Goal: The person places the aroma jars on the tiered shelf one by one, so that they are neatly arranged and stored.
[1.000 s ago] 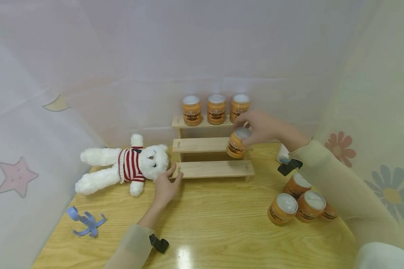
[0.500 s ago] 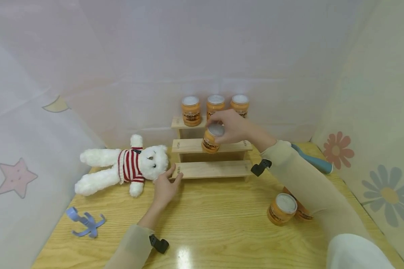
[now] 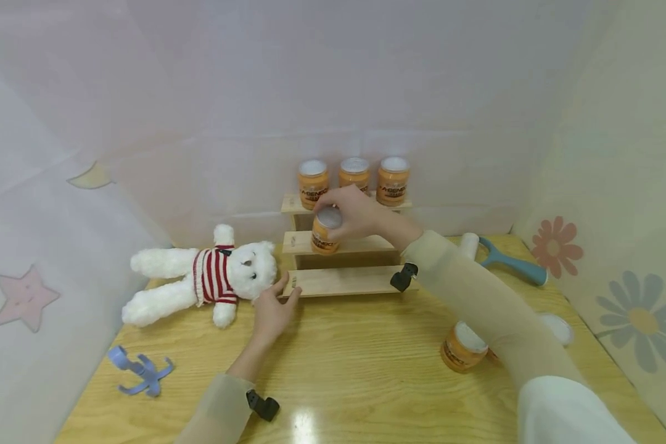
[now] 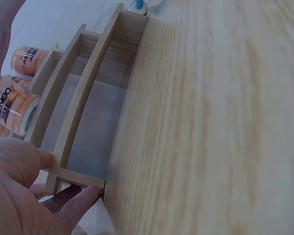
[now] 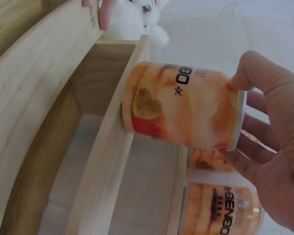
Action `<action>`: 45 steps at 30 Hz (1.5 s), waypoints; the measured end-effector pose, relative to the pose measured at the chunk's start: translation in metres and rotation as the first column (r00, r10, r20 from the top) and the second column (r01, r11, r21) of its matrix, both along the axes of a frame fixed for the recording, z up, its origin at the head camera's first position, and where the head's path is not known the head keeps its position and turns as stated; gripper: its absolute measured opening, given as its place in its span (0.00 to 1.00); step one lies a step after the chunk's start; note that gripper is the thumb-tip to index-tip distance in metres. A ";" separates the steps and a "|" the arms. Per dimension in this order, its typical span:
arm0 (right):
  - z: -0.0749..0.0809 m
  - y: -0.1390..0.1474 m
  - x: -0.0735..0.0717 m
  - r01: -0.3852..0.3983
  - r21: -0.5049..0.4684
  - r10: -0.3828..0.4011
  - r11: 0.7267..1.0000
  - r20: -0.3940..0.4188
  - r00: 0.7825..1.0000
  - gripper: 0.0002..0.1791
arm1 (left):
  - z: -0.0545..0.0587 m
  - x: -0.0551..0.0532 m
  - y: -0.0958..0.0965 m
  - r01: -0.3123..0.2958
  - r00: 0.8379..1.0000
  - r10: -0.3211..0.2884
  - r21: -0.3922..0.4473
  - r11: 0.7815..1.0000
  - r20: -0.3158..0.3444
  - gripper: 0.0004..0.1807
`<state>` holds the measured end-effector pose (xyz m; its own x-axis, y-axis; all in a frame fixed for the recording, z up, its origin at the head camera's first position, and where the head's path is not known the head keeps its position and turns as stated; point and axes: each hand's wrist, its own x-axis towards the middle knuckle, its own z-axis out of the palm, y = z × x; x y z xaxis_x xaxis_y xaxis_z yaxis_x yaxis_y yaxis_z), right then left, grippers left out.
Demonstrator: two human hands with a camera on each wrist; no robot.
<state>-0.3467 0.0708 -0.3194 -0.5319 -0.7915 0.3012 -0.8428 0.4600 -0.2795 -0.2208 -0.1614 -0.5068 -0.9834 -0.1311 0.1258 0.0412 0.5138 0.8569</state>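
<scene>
Right hand (image 3: pixel 355 213): fingers and thumb bent around the lidded upper end of an orange can, spread only as wide as its rim.
Orange can (image 3: pixel 324 239): at the left part of the middle shelf (image 3: pixel 363 245), roughly upright with its pale lid up; whether the base fully rests on the board, I cannot tell.
Left hand (image 3: pixel 273 314): thumb and fingers gripping the left end of the lower shelf (image 3: pixel 346 281), the thumb above the board and fingertips against the end support.
Wooden rack (image 3: pixel 294 203): three stepped shelves in pale wood, standing on the bench (image 3: pixel 361 370).
Top shelf: three matching cans, the left can (image 3: pixel 313 188), the middle can (image 3: pixel 354 177) and the right can (image 3: pixel 393 187), upright in a row; the right hand partly covers the middle one.
Bench, left: a white bear (image 3: pixel 213 274) in a red-striped sweater lying with its head near the rack; nearer, a light-blue pronged stand (image 3: pixel 144 373).
Bench, right: another can (image 3: pixel 460 353) upright, a pale lid (image 3: pixel 557 328) partly behind the right sleeve (image 3: pixel 477 302), and farther back a blue-handled roller (image 3: pixel 513 266).
</scene>
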 end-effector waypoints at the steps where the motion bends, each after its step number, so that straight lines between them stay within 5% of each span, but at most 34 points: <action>1: 0.000 -0.003 0.000 0.000 0.006 0.000 1.000 0.005 1.000 0.23 | 0.000 0.000 0.000 -0.001 1.000 0.001 0.003 1.000 0.000 0.33; 8: -0.001 -0.022 -0.005 -0.005 0.011 0.005 1.000 -0.021 1.000 0.24 | 0.000 -0.002 -0.003 0.002 1.000 -0.002 -0.004 1.000 -0.005 0.32; 22: -0.005 -0.023 -0.009 -0.022 0.046 0.020 0.999 0.049 0.999 0.24 | 0.003 0.000 0.003 0.015 1.000 -0.015 0.000 1.000 0.000 0.33; 33: -0.016 -0.025 0.010 0.179 -0.040 -0.180 0.983 -0.027 0.983 0.22 | 0.000 -0.001 0.002 0.008 1.000 -0.008 0.007 1.000 -0.009 0.32; 45: -0.015 -0.025 0.010 0.178 -0.031 -0.179 0.984 -0.018 0.984 0.21 | 0.000 0.000 0.001 0.006 1.000 -0.006 0.008 1.000 -0.018 0.32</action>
